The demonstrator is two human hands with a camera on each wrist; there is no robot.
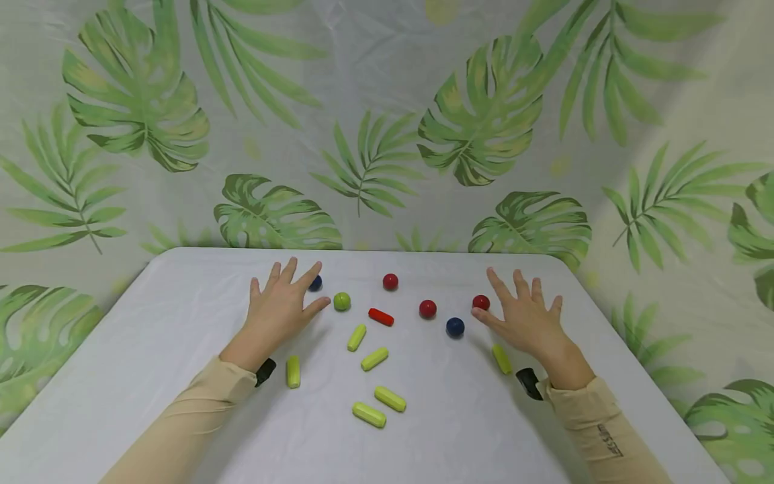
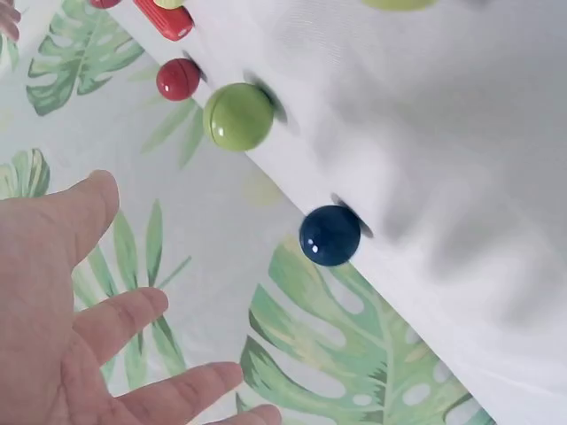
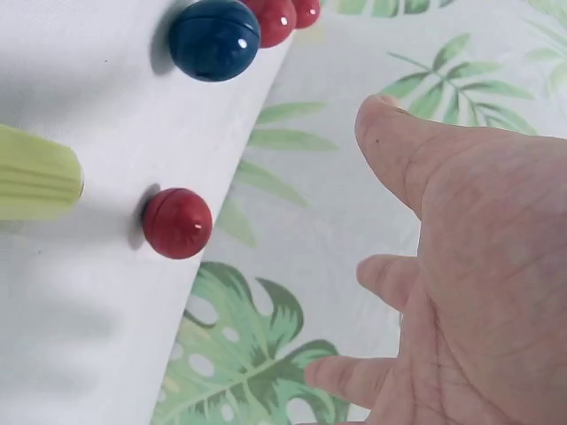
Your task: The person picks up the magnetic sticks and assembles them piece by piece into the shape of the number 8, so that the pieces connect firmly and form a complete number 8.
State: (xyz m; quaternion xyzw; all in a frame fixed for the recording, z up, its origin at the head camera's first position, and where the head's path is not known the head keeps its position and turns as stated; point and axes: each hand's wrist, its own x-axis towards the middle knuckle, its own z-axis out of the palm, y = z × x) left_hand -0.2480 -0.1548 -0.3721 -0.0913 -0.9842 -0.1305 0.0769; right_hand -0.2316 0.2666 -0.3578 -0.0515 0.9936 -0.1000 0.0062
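Fingers spread, my left hand [image 1: 276, 311] hovers over the left of the white table, holding nothing. Its index finger overlaps a dark blue ball [image 2: 330, 235] in the head view, and a green ball [image 1: 342, 301] lies right of its thumb. On the other side, my right hand [image 1: 528, 321] is likewise spread and raised, with nothing in it. Its thumb lies near a red ball [image 3: 177, 223] in the head view. A second dark blue ball [image 1: 455, 327] sits left of that thumb, and a yellow-green ribbed stick [image 1: 502, 359] is below the palm.
Two more red balls, one at the back [image 1: 390, 281] and one mid-right [image 1: 427, 309], lie on the table [image 1: 459, 430]. A short red stick [image 1: 381, 317] and several yellow-green sticks [image 1: 369, 414] are scattered between the arms. Leaf-patterned cloth [image 1: 363, 168] hangs behind the table's far edge.
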